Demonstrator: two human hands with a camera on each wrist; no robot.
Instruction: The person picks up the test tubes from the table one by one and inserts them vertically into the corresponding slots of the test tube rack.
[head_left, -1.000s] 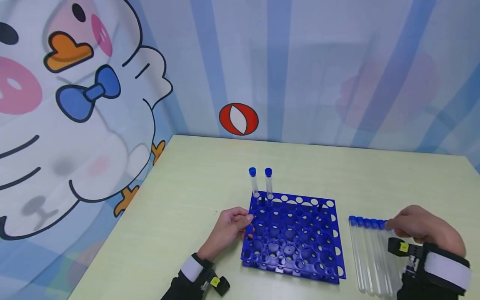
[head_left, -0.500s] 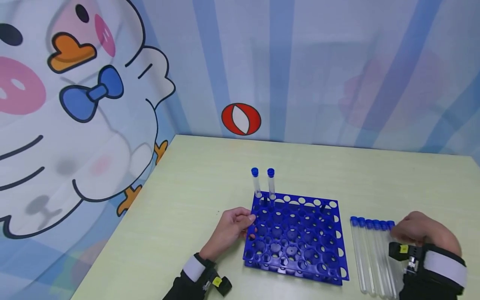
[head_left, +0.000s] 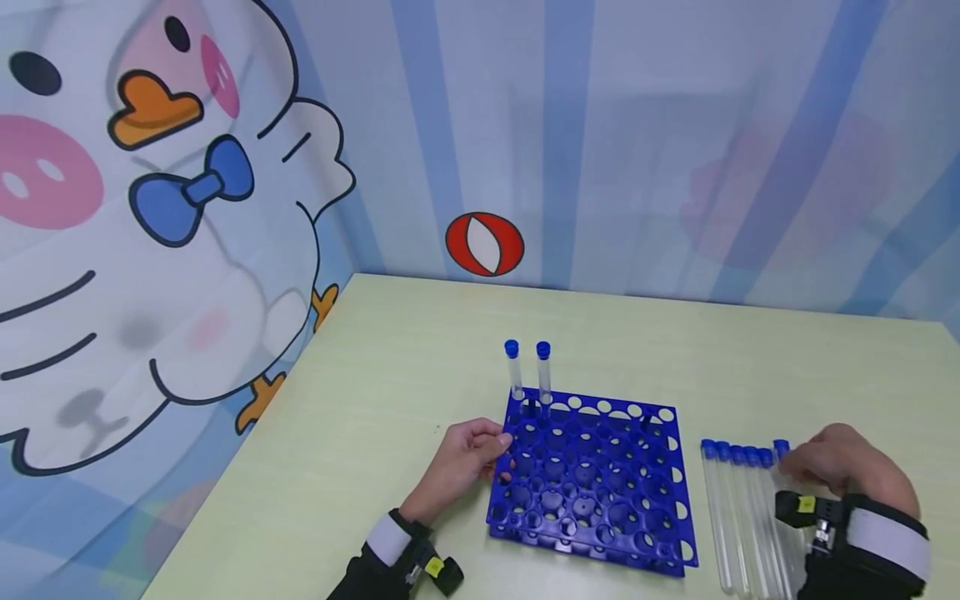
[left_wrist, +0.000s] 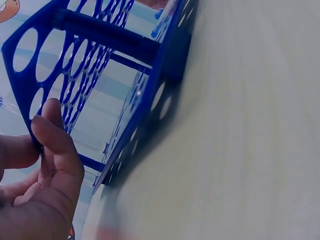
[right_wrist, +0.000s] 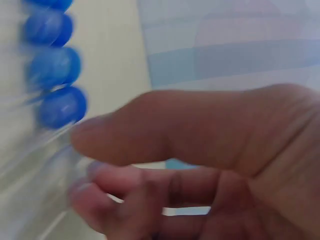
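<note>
Clear-walled and slim, the capped tube (head_left: 781, 447) lies on the table (head_left: 420, 350) to the right of the rack, its blue cap set slightly apart from the neighbouring row of tubes (head_left: 738, 508). Your right hand (head_left: 855, 467) appears to pinch it just below the cap, though blur softens that contact. Expect it to be light, stiff and smooth enough to roll or slip — and perhaps fragile, as you can't tell glass from plastic. Hold it high, near the cap, with gentle pressure. Your left hand (head_left: 461, 458) grips the blue rack (head_left: 588, 540) by its left edge, thumb and fingers on either side; that looks like light, rigid plastic, likely to slide if nudged. Two upright tubes (head_left: 544, 371) stand at its back left. You'll find no readable brand or label on tubes or rack; any print on the wrist cameras' yellow patches (head_left: 806, 504) is too small to read.
</note>
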